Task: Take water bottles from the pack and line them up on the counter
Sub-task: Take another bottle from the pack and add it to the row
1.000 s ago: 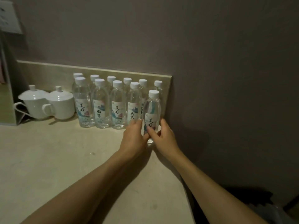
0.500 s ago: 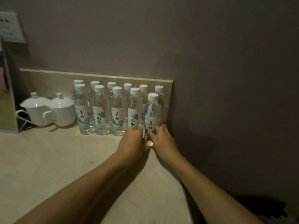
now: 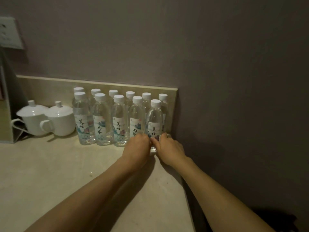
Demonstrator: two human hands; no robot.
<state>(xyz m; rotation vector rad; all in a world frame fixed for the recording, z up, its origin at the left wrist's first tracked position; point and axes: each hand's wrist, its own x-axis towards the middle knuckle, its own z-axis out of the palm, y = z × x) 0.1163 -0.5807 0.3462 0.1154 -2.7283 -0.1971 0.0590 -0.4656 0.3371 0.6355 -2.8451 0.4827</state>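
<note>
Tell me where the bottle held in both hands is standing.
In the head view, the held bottle stands at the front row's right end, beside the side wall, gripped low by left hand and right hand.

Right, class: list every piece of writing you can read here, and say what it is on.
"美好": labels of first, third and held bottle.
"无界": labels of second and fourth bottle.
Small print under these: too blurred.
Wall plate: marks unreadable.
</note>
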